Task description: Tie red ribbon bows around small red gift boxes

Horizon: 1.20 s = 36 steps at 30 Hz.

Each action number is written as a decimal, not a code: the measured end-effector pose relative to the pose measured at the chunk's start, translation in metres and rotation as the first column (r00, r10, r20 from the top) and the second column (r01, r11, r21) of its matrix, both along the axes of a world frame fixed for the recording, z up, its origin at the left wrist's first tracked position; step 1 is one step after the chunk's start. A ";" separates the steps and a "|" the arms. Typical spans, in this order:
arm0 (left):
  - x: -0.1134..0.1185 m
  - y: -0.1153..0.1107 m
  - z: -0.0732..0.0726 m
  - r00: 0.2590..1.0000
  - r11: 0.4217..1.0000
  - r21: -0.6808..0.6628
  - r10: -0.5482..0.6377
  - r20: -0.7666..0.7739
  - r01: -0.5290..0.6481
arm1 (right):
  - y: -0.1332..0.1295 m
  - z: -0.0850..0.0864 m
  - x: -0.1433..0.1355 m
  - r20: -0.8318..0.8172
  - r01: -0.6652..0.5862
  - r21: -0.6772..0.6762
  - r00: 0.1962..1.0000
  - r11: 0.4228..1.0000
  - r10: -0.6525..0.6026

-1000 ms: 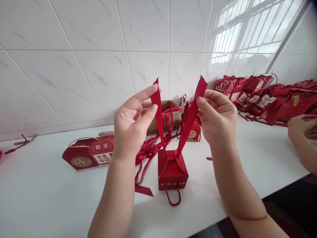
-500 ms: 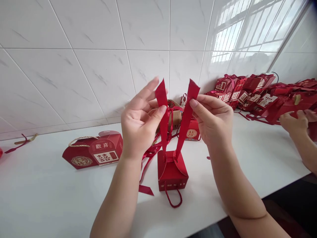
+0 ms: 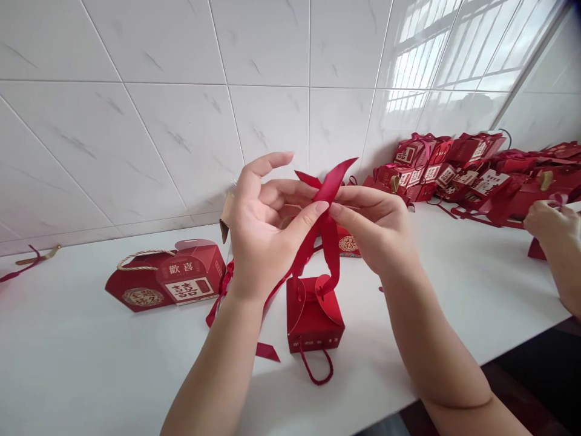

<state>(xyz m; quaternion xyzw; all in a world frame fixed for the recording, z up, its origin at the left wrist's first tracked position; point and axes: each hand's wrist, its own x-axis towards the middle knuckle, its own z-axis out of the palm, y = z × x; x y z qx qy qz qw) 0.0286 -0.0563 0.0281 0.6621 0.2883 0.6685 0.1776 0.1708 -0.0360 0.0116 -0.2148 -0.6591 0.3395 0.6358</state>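
A small red gift box (image 3: 315, 318) stands on the white table, its curved top flaps closed and a dark red cord handle (image 3: 320, 380) hanging at its front. A red ribbon (image 3: 333, 251) runs up from slots in its top. Above the box, my left hand (image 3: 272, 218) pinches the ribbon between thumb and fingers, with the index finger raised. My right hand (image 3: 379, 224) pinches it just alongside, fingertips nearly touching the left thumb. The two ribbon ends cross between my fingers and stick out above them.
Left of my hands lies a larger red box (image 3: 170, 278) with a rope handle. Loose ribbon (image 3: 267, 351) trails near the small box. Many red boxes (image 3: 426, 160) are piled at the back right. At the right edge, another person's hand (image 3: 556, 221) holds ribbon.
My hands have come closer together, bringing the two separate upright ribbon ends into a cross above the box. The other person's hand at the right has shifted.
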 end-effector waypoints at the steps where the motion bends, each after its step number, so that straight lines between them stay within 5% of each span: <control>1: 0.000 0.001 0.000 1.000 1.000 0.018 0.011 0.001 -0.011 | 0.000 0.000 0.001 0.013 -0.019 -0.015 1.000 1.000 0.019; 11: -0.009 0.007 -0.001 0.991 0.999 -0.008 0.033 -0.128 -0.035 | -0.002 0.005 0.000 0.064 -0.163 -0.104 0.983 0.981 0.170; 20: -0.013 0.012 -0.004 0.957 0.976 0.177 0.167 -0.238 -0.127 | -0.002 0.007 0.003 0.182 -0.247 -0.232 0.939 0.941 0.292; 25: -0.017 0.013 -0.003 0.928 0.947 0.293 0.222 -0.299 -0.132 | 0.003 0.007 0.004 0.111 -0.326 -0.274 0.924 0.905 0.366; 36: -0.029 0.008 0.002 0.810 0.964 0.256 0.209 -0.547 -0.075 | 0.009 0.005 0.008 0.102 -0.299 -0.294 0.935 0.908 0.341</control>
